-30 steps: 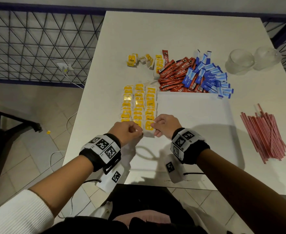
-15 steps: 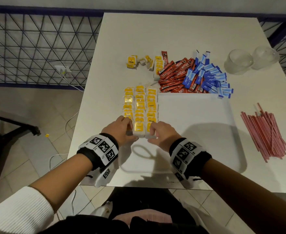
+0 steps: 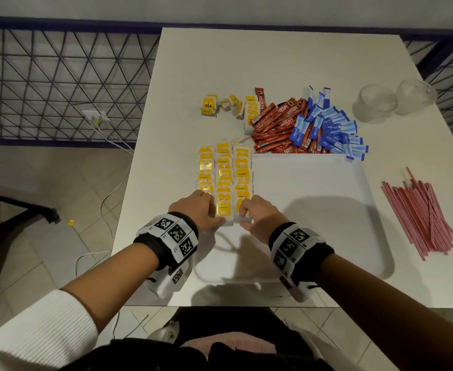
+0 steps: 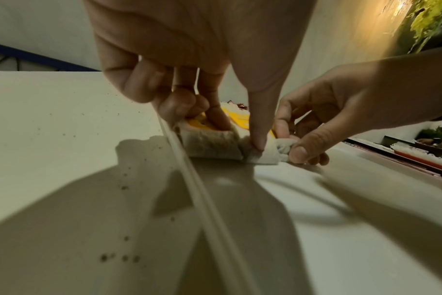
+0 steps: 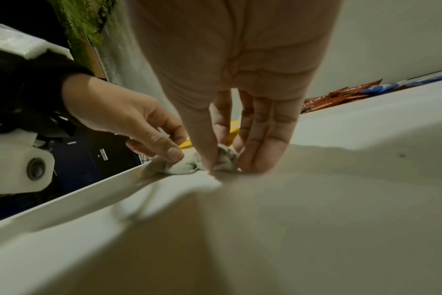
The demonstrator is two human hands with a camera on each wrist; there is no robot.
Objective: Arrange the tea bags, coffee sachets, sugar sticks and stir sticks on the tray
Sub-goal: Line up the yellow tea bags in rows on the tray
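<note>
A white tray [image 3: 313, 210] lies on the white table [image 3: 273, 62]. Yellow-labelled tea bags [image 3: 224, 172] lie in three columns along the tray's left side. My left hand [image 3: 209, 208] pinches the nearest tea bag [image 4: 209, 143] of the left columns, thumb [image 4: 257, 137] on its near edge. My right hand [image 3: 244, 215] pinches the nearest bag [image 5: 225, 159] of the right column between thumb and fingers. Beyond the tray lie loose tea bags [image 3: 228, 105], red coffee sachets [image 3: 276, 127] and blue sugar sticks [image 3: 332, 129]. Red stir sticks [image 3: 420, 215] lie to the tray's right.
Two clear glasses [image 3: 375, 104] [image 3: 414, 96] stand at the table's far right. A dark metal grid fence [image 3: 59, 84] runs left of and behind the table. Cables [image 3: 105, 199] trail on the tiled floor to the left. The tray's raised rim [image 4: 189, 179] runs under my left wrist.
Both hands moved forward from the tray's near-left part and lowered a tea bag onto the near end of the columns. In the last half second they barely shifted.
</note>
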